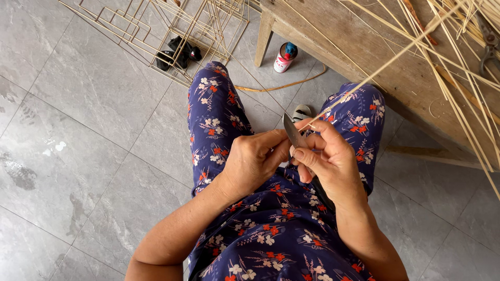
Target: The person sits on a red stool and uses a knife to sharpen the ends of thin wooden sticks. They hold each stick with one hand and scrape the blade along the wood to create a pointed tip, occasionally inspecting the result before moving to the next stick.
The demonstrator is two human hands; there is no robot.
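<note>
left: bare floor (78,130), open
right: table (364,47), sticks (458,78) block
ahead: frame (156,31), can (284,57)

We see a floor of large grey stone-look tiles (78,156) in even daylight, with a worn wooden table (375,57) at two o'clock, its leg (263,39) at twelve, and a thin bamboo-stick frame (172,36) lying flat on the tiles at eleven o'clock.
</note>
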